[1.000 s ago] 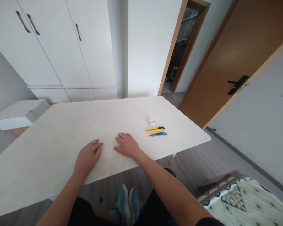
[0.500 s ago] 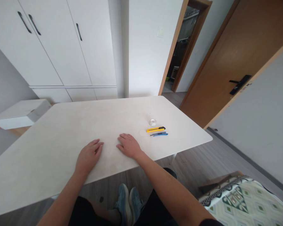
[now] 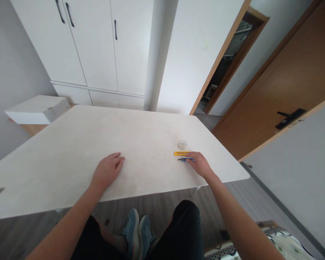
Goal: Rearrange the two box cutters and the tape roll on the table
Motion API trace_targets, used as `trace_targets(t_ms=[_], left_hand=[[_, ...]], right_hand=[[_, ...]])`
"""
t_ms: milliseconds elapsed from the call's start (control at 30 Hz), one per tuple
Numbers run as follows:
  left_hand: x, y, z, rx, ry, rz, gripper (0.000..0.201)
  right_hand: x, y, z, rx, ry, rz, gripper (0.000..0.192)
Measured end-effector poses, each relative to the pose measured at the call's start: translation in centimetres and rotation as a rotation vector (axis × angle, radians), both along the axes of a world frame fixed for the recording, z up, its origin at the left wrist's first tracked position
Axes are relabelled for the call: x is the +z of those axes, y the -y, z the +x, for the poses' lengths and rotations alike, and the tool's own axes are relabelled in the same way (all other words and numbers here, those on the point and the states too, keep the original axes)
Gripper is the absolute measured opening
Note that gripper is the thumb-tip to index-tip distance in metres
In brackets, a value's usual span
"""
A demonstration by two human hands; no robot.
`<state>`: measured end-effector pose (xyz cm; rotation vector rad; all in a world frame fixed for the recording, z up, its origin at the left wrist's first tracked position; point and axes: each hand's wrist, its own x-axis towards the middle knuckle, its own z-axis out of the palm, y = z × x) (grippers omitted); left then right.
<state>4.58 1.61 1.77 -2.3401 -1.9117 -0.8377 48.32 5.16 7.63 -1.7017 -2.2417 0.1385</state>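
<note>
On the white table (image 3: 78,144), my left hand (image 3: 108,170) rests with its fingers loosely stretched out, holding nothing. My right hand (image 3: 199,164) is over the right ends of two utility knives, its thumb and fingers apart. The blue utility knife (image 3: 182,159) lies between thumb and fingers, its right part partly covered; no firm grip shows. Just beyond it lies the yellow utility knife (image 3: 179,153), its black right end hidden by my fingers. A small roll of clear tape (image 3: 182,144) sits behind the yellow knife.
A white box (image 3: 40,108) stands beyond the table's left corner. White cupboards (image 3: 94,47) line the back wall. At the right is a brown door (image 3: 270,72) with a black handle. A patterned cloth (image 3: 284,240) is at the lower right, below the table.
My right hand has moved right from the table's middle to the utility knives. My left hand stays resting on the table. The camera view has shifted and tilted.
</note>
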Motion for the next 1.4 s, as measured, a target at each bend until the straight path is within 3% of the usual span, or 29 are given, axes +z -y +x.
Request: trace_targets(t_ms=[167,367,533,667,867,1067,1333,1400], left_hand=[[0.0,0.0,0.0,-0.011,0.017,-0.004,0.048],[0.0,0.2,-0.1,-0.008,-0.006,0.0,0.048],[0.1,0.2,-0.1,-0.009,-0.008,0.007,0.048],[0.1,0.1,-0.1,0.0,0.029,0.011,0.046],[-0.1,0.0,-0.1,-0.001,0.019,0.006,0.045],[-0.3,-0.1,-0.2,-0.012,0.015,0.02,0.046],[-0.2,0.0,0.0,0.0,-0.003,0.009,0.046],[-0.2,0.1,0.1,-0.005,0.001,0.006,0.044]], right_hand=[[0.1,-0.8,1.0,0.051,0.186,-0.094,0.025],[0.6,-2.5,-0.1,-0.002,0.137,0.021,0.028],[0.3,-3.7,0.0,0.044,0.212,-0.149,0.04],[-0.6,-3.1,-0.1,0.037,0.229,-0.164,0.03],[-1.9,-1.5,-0.4,-0.155,0.067,-0.075,0.036],[-0.5,-3.5,-0.7,-0.497,-0.215,-0.069,0.029],[0.9,-8.3,-2.3,-0.329,0.029,-0.182,0.064],[0.9,-8.9,-2.8,-0.296,0.1,-0.227,0.062]])
